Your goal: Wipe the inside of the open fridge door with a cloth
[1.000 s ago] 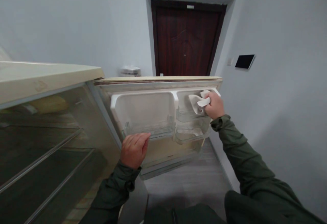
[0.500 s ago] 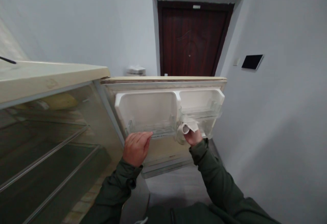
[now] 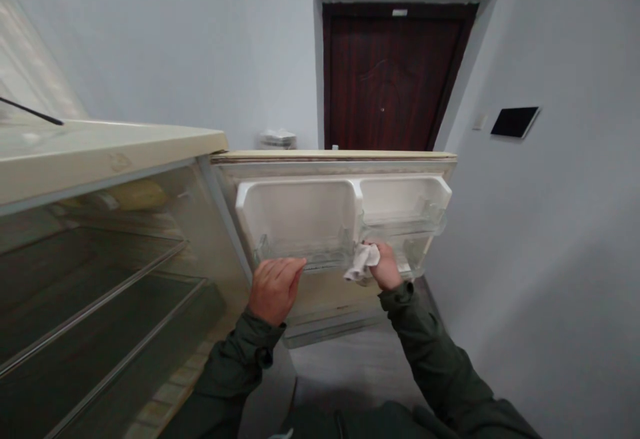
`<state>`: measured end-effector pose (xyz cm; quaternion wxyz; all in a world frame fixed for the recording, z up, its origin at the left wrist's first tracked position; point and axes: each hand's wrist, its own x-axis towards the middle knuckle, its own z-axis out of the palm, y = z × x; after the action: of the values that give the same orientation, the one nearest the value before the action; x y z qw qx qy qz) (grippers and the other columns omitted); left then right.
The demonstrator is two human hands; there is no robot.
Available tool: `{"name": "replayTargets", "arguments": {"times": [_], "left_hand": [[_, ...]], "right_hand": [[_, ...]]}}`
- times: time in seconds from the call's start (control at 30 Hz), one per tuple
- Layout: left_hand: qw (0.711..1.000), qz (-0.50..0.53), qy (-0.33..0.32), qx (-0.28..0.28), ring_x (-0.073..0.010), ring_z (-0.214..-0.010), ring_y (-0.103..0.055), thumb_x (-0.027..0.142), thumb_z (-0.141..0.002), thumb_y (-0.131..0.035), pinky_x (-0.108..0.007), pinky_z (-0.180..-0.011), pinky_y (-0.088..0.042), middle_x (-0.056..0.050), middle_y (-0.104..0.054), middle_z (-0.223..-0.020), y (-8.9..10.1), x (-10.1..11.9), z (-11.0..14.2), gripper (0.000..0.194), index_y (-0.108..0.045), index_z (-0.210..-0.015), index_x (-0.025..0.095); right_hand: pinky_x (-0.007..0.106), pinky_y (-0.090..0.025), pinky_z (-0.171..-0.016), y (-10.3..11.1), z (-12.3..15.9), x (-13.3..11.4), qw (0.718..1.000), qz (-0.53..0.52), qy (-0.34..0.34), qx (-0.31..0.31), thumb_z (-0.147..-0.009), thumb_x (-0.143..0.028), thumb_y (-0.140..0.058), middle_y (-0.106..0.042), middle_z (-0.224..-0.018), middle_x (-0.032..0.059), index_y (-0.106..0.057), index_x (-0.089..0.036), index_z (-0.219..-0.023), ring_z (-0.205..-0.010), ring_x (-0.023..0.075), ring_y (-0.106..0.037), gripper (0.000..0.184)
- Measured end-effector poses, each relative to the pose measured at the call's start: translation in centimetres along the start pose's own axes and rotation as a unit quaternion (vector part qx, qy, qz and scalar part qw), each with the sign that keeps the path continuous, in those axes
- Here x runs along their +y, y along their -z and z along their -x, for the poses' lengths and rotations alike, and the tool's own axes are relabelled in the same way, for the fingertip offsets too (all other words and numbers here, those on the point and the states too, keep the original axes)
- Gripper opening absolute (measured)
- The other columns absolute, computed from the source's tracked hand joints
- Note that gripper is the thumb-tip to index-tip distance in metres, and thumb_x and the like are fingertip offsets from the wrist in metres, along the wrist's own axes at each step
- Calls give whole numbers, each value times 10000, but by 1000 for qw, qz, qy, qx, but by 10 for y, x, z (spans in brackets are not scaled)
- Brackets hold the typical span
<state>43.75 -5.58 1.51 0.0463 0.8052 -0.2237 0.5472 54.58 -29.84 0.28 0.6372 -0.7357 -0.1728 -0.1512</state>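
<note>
The refrigerator door (image 3: 334,157) stands swung out, its inner side facing me. My left hand (image 3: 276,290) is closed at the front rim of the clear door shelf (image 3: 325,260) on the left, fingers over it; the grip is partly hidden. My right hand (image 3: 386,265) is closed around a crumpled white cloth (image 3: 363,261), which hangs from the fingers beside the right end of that shelf. Just above and right of this hand is a second clear door shelf (image 3: 405,227).
On the left is the refrigerator cabinet (image 3: 165,142), with glass shelves (image 3: 135,245) and a yellowish item (image 3: 137,195) near its top. A lower clear door bin (image 3: 333,332) sits below my hands. Behind are a dark red door (image 3: 395,85) and a wall panel (image 3: 514,122).
The cloth was curled into a tube at my right hand; now it is bunched and droops from the fingers. My left hand keeps its place on the shelf. The view has shifted slightly left.
</note>
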Motion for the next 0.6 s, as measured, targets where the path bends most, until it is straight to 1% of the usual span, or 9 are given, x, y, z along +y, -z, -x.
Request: {"name": "replayTargets", "arguments": {"times": [0.07,0.13,0.2,0.23,0.3,0.4,0.47,0.53,0.6], "left_hand": [[1000,-1,2,-4,-209,-793,-647,145,-958,-544,-336,-752,-431,-52,-730,-874,0,0,1,119,-657,-994,140],[1000,0,3,-6,-210,-796,-647,144,-954,-551,-338,-757,-430,-55,-730,-877,0,-1,2,118,-660,-998,141],[1000,2,3,-6,-208,-792,-645,142,-950,-557,-337,-757,-429,-55,-729,-873,0,-1,2,111,-660,-993,143],[1000,3,3,-5,-207,-791,-644,138,-947,-561,-336,-757,-428,-54,-729,-874,0,-1,2,109,-660,-991,143],[1000,4,4,-4,-205,-792,-644,133,-942,-567,-337,-755,-427,-52,-729,-874,0,0,2,105,-660,-991,143],[1000,3,11,-11,-200,-797,-653,142,-949,-558,-336,-751,-425,-47,-731,-869,-1,0,1,112,-663,-989,146],[1000,2,14,-15,-196,-795,-656,147,-954,-552,-335,-752,-427,-46,-733,-870,0,1,1,116,-663,-986,147],[1000,0,14,-12,-196,-790,-656,148,-955,-548,-336,-753,-431,-45,-734,-868,0,1,1,119,-664,-983,148],[1000,-4,10,-5,-197,-782,-656,151,-955,-550,-337,-751,-434,-43,-734,-857,0,1,1,117,-664,-977,150]], "right_hand": [[300,-427,-761,6,-1,-1,978,206,9,-23,-710,-179,-640,-657,-729,63,-634,-177,-661,-760,197,-576,49],[293,-405,-795,26,-6,-4,921,379,10,-84,-724,-85,-605,-700,-848,95,-688,-158,-753,-858,214,-604,114],[287,-395,-795,50,-13,-5,877,459,-1,-141,-736,-57,-614,-714,-944,116,-722,-152,-846,-923,225,-613,181],[291,-391,-789,61,-15,-4,861,487,-4,-145,-754,-66,-613,-713,-961,123,-728,-154,-865,-932,230,-612,182],[316,-379,-781,78,-13,2,846,526,13,-85,-787,-102,-593,-702,-946,134,-727,-155,-868,-922,247,-601,166],[343,-365,-738,79,13,20,864,476,134,94,-785,-155,-526,-652,-821,123,-676,-161,-798,-825,254,-558,150],[337,-358,-703,62,45,33,875,387,244,159,-768,-171,-497,-595,-740,84,-620,-188,-756,-756,237,-518,125],[323,-351,-678,36,80,47,887,316,307,136,-752,-155,-489,-551,-699,48,-589,-214,-730,-722,218,-494,118],[321,-370,-671,9,107,58,919,245,287,115,-730,-153,-499,-557,-713,38,-581,-229,-716,-727,213,-508,112]]}}
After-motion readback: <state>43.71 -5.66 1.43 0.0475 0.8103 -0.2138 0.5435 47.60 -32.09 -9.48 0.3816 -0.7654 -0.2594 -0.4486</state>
